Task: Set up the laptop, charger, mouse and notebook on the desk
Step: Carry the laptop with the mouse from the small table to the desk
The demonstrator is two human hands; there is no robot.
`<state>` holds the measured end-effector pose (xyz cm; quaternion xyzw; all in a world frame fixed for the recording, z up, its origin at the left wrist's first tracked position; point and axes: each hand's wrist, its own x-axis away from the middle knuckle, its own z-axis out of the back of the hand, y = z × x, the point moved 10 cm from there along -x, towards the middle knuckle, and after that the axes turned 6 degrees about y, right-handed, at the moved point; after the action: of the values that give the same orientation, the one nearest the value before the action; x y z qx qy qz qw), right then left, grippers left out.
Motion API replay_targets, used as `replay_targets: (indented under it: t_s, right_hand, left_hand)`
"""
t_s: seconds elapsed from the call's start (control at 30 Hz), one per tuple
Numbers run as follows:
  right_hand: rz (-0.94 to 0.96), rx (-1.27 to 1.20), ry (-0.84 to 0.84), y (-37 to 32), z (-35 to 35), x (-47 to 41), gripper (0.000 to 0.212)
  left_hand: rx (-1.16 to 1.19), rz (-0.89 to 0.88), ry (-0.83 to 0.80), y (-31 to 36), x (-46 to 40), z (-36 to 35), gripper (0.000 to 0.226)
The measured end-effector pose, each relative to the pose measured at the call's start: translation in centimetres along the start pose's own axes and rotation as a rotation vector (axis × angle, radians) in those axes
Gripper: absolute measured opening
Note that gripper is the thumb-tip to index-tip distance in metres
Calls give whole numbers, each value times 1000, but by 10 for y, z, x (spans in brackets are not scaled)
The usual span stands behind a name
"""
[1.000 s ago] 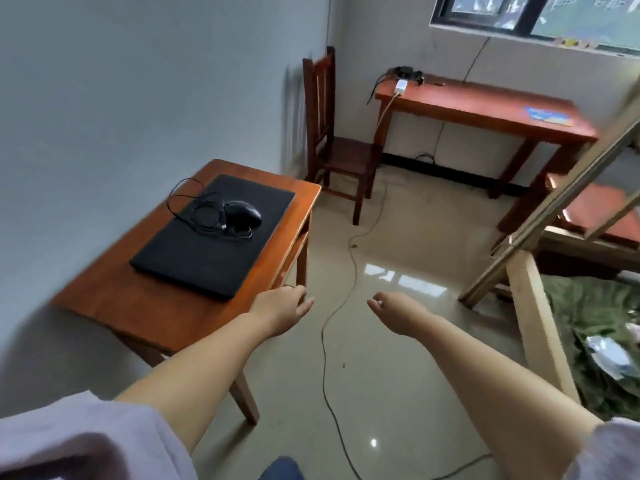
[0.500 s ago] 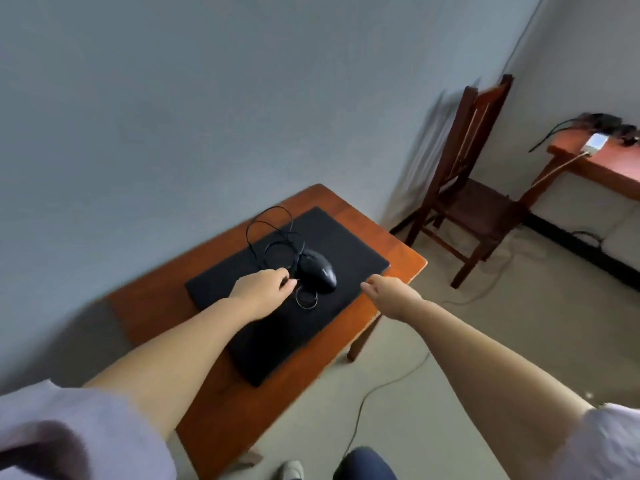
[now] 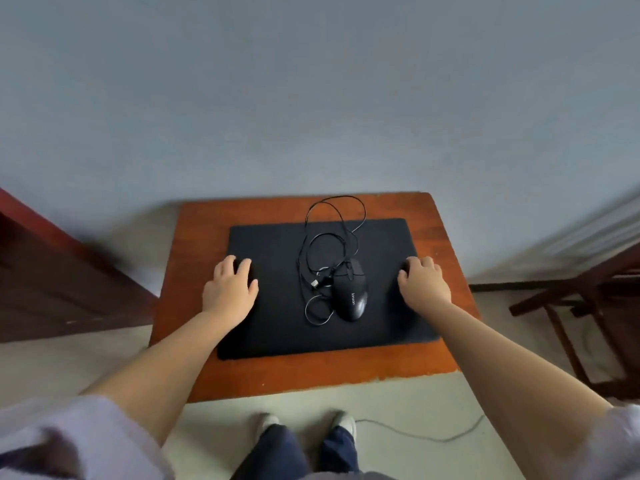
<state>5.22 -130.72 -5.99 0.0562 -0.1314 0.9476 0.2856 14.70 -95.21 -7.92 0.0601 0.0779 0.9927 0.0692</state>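
Both hands have moved out to the closed laptop [image 3: 318, 289] on the counter [image 3: 446, 237], left hand [image 3: 230, 289] and right hand [image 3: 424, 285] curled at its side edges, grip uncertain, mouse [image 3: 349, 292] on top; setup barely begun, charger and notebook unseen.

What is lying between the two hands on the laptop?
In the head view, the mouse and its coiled cable lie between left hand and right hand.

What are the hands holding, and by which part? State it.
Both hands, left and right, rest on the closed laptop at its left and right edges. Whether they grip it cannot be told. The mouse lies untouched.
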Motion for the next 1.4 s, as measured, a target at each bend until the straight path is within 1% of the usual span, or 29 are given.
replay_targets:
  t_s: [0.07,0.2,0.27,0.33,0.4,0.43,0.5,0.57,0.67,0.73,0.87,1.03,1.2,1.3,1.4]
  right_hand:
    - [-40,-15,50,6,3,-5,41]
    - [-177,-198,23,20,-10,-15,43]
    - [-273,-263,3,26,-18,-19,45]
    - [-369,-286,-27,33,-25,-25,48]
    - [-454,-344,-60,42,-33,-35,54]
    - [-468,-362,-81,45,-36,-41,60]
    - [-440,-364,-139,48,-39,-51,70]
    - [-420,-389,-179,48,-43,-55,73]
    - [-452,-468,-202,50,-48,-49,78]
    - [-455,-479,-177,53,-47,-43,77]
    - [-452,-457,-31,69,-22,-27,68]
    - [-548,-494,90,124,4,8,71]
    - [-733,-582,219,210,26,68,64]
    - [-883,-616,312,271,36,122,69]
    - [-1026,-644,402,334,42,185,71]
  left_hand:
    - [77,194,-30,-14,9,-8,57]
    - [192,398,-43,-21,12,-15,65]
    - [251,510,-35,-27,9,-14,64]
    - [296,632,-63,-37,5,-18,60]
    - [384,744,-91,-46,1,-22,62]
    - [431,777,-100,-48,-2,-23,65]
    - [464,774,-120,-48,-10,-24,67]
    - [486,772,-120,-49,-11,-23,66]
    - [530,790,-105,-53,-9,-24,63]
    - [528,779,-91,-52,-10,-22,60]
    - [535,701,-67,-32,-16,-11,58]
    - [544,539,-122,31,-33,-7,56]
    - [547,332,-217,132,-38,-13,59]
    - [532,172,-275,211,-27,-18,63]
    - [477,5,-345,294,3,-29,69]
